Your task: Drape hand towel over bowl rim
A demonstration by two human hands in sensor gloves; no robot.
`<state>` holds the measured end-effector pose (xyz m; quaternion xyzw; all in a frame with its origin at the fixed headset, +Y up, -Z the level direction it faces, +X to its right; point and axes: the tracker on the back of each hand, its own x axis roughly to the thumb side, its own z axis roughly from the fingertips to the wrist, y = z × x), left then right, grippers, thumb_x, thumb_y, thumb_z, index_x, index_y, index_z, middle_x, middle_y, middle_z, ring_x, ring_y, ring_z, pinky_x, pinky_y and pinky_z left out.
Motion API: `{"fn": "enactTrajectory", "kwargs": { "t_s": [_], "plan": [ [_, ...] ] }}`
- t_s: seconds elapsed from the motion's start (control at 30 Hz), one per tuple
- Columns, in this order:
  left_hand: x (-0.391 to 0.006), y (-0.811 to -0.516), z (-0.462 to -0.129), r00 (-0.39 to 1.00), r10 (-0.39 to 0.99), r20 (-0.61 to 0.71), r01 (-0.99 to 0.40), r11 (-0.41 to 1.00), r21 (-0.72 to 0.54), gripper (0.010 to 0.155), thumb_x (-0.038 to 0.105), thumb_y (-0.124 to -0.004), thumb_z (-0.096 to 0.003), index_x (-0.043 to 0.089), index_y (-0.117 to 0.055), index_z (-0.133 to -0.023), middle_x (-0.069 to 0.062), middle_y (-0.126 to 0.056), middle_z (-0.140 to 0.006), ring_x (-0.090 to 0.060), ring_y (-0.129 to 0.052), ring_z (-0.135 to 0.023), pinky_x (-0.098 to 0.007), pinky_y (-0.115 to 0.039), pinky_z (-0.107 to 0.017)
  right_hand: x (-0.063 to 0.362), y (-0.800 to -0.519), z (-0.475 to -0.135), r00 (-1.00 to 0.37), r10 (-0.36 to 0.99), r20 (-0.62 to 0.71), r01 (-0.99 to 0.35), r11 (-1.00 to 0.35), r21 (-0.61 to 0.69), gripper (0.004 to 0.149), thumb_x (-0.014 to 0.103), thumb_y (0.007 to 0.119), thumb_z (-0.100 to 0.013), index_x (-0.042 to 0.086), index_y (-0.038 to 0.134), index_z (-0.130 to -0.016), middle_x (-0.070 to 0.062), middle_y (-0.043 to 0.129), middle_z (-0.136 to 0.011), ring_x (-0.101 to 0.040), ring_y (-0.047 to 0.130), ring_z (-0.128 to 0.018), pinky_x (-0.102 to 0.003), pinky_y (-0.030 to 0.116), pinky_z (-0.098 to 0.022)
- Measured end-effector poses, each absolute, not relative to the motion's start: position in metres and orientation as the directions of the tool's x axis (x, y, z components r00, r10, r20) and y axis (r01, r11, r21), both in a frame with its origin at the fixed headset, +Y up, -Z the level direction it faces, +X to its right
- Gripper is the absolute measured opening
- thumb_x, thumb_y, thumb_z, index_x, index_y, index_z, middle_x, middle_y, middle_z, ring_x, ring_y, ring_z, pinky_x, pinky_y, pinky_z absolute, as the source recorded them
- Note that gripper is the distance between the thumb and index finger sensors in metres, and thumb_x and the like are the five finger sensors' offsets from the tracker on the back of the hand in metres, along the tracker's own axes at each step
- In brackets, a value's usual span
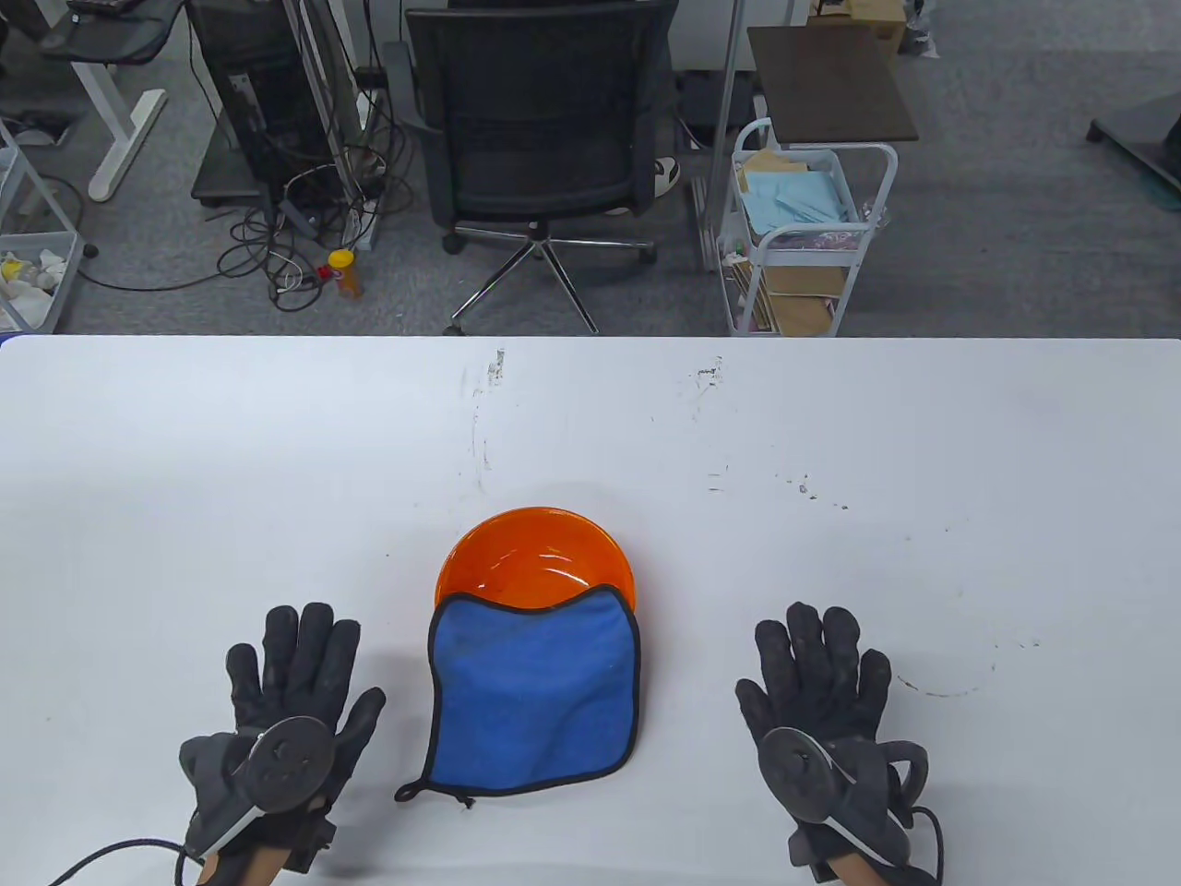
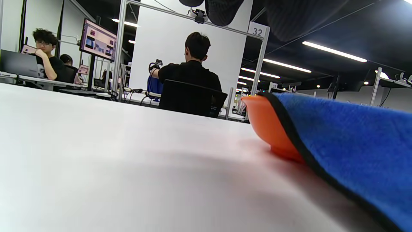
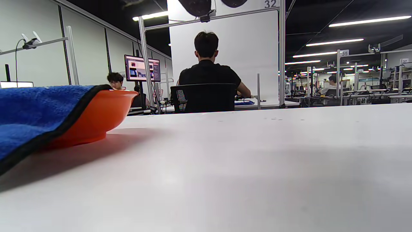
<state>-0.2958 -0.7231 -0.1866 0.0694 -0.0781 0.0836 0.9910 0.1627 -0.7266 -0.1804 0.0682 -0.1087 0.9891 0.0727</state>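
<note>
An orange bowl (image 1: pixel 540 554) stands near the table's front middle. A blue hand towel with black trim (image 1: pixel 535 692) lies over the bowl's near rim and runs down onto the table toward me. My left hand (image 1: pixel 286 683) rests flat and open on the table, left of the towel, touching nothing else. My right hand (image 1: pixel 817 674) rests flat and open, right of the towel. The bowl (image 2: pixel 267 125) and towel (image 2: pixel 347 135) show at the right of the left wrist view. They show at the left of the right wrist view, bowl (image 3: pixel 99 116) and towel (image 3: pixel 32 109).
The white table (image 1: pixel 830 517) spreads wide around the bowl, with small scuff marks toward the back. Beyond its far edge stand an office chair (image 1: pixel 544 138) and a white cart (image 1: pixel 803 231).
</note>
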Motion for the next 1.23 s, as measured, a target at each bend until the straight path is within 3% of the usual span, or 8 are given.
{"fn": "enactTrajectory", "kwargs": {
  "t_s": [0.2, 0.5, 1.23],
  "plan": [
    [-0.302, -0.737, -0.190, 0.978, 0.124, 0.170, -0.134, 0.990, 0.049, 0.072, 0.051, -0.063, -0.0581, 0.018, -0.035, -0.116, -0.006, -0.022, -0.123, -0.034, -0.011, -0.110, -0.060, -0.010, -0.072, 0.169, -0.744, -0.191, -0.984, 0.114, 0.135, -0.134, -0.980, -0.146, 0.066, 0.046, 0.045, -0.065, 0.008, 0.032, -0.116, -0.024, 0.022, -0.120, -0.056, 0.011, -0.106, -0.078, 0.021, -0.067],
    [-0.304, -0.742, -0.189, 0.966, 0.204, 0.160, -0.207, 0.978, 0.006, 0.072, 0.050, -0.062, -0.0581, 0.017, -0.036, -0.116, -0.008, -0.023, -0.123, -0.035, -0.014, -0.110, -0.060, -0.013, -0.072, 0.180, -0.754, -0.194, -0.980, 0.159, 0.121, -0.169, -0.983, -0.076, 0.069, 0.049, 0.047, -0.063, 0.006, 0.031, -0.116, -0.025, 0.023, -0.119, -0.056, 0.012, -0.106, -0.078, 0.022, -0.067],
    [-0.302, -0.745, -0.190, 0.960, 0.220, 0.173, -0.217, 0.975, -0.036, 0.071, 0.050, -0.062, -0.0581, 0.017, -0.037, -0.116, -0.008, -0.025, -0.122, -0.036, -0.016, -0.110, -0.061, -0.015, -0.072, 0.182, -0.753, -0.191, -0.975, 0.178, 0.131, -0.186, -0.981, -0.052, 0.071, 0.051, 0.047, -0.063, 0.006, 0.033, -0.116, -0.026, 0.023, -0.119, -0.057, 0.011, -0.105, -0.078, 0.022, -0.066]
  ]
}}
